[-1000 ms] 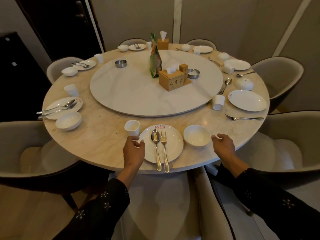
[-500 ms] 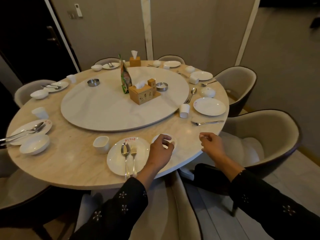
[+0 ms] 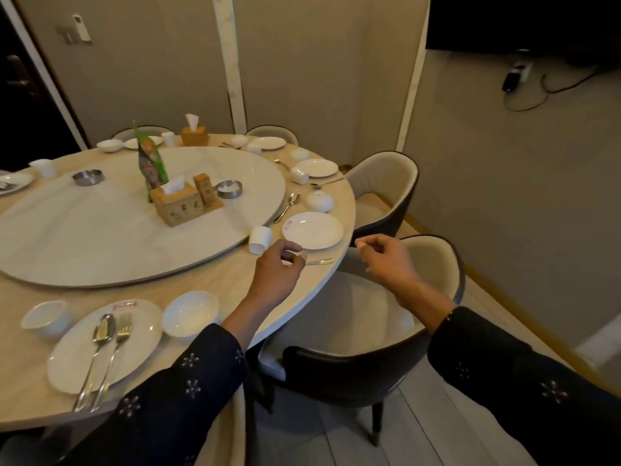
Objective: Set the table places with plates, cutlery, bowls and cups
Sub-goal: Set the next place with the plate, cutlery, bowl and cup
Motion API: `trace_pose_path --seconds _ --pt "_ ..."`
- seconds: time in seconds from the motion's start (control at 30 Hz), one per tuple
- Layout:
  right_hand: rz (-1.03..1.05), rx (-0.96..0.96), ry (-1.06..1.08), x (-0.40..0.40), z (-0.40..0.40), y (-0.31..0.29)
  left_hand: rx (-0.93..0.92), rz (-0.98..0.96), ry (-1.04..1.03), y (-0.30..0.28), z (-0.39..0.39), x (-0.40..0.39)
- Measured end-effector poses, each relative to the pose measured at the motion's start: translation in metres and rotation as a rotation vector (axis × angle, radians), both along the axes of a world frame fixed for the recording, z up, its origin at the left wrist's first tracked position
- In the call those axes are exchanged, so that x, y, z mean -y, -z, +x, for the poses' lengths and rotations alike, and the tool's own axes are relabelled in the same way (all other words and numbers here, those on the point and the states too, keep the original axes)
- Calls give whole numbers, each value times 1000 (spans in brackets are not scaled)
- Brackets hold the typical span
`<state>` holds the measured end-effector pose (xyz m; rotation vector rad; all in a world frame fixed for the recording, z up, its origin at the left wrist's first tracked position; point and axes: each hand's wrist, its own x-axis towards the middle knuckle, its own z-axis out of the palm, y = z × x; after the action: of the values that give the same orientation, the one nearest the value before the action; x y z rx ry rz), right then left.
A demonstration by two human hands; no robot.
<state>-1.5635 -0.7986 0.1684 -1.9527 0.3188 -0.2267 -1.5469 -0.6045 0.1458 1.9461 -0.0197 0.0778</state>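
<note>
My left hand (image 3: 277, 268) hovers with curled fingers over the tine end of a fork (image 3: 321, 262) lying by the table edge; whether it grips the fork is hidden. Just beyond are a bare white plate (image 3: 312, 234), a cup on its side (image 3: 260, 239), a spoon (image 3: 286, 206) and an overturned bowl (image 3: 320, 200). My right hand (image 3: 386, 260) floats off the table above a chair, fingers curled on nothing. At lower left stands a set place: a plate (image 3: 141, 334) carrying a spoon (image 3: 100, 334) and fork (image 3: 118, 336), a bowl (image 3: 191, 316) and a cup (image 3: 45, 319).
A large turntable (image 3: 84, 237) fills the round table's middle, bearing wooden tissue boxes (image 3: 176, 205), a green packet (image 3: 149, 163) and metal ashtrays (image 3: 229, 189). Padded chairs (image 3: 369, 371) ring the table; a wall runs close on the right. More place settings lie along the far rim.
The view has swung right along the table. My left hand left the bowl at the near place and reached over the fork at the place to the right; my right hand drifted right, off the table.
</note>
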Motion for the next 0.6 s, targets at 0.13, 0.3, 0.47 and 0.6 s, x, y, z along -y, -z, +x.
trace_pose_path --seconds 0.13,0.3,0.47,0.6 --pt "12 18 5 25 23 -2 -4 -1 15 -6 14 29" --pt "16 -14 -27 45 54 21 -61 -10 -29 14 38 52" --pt "-23 -56 -107 59 104 52 -147 -47 -169 51 72 69" --pt "-62 -122 -233 57 149 81 -237 -94 -302 89 103 78"
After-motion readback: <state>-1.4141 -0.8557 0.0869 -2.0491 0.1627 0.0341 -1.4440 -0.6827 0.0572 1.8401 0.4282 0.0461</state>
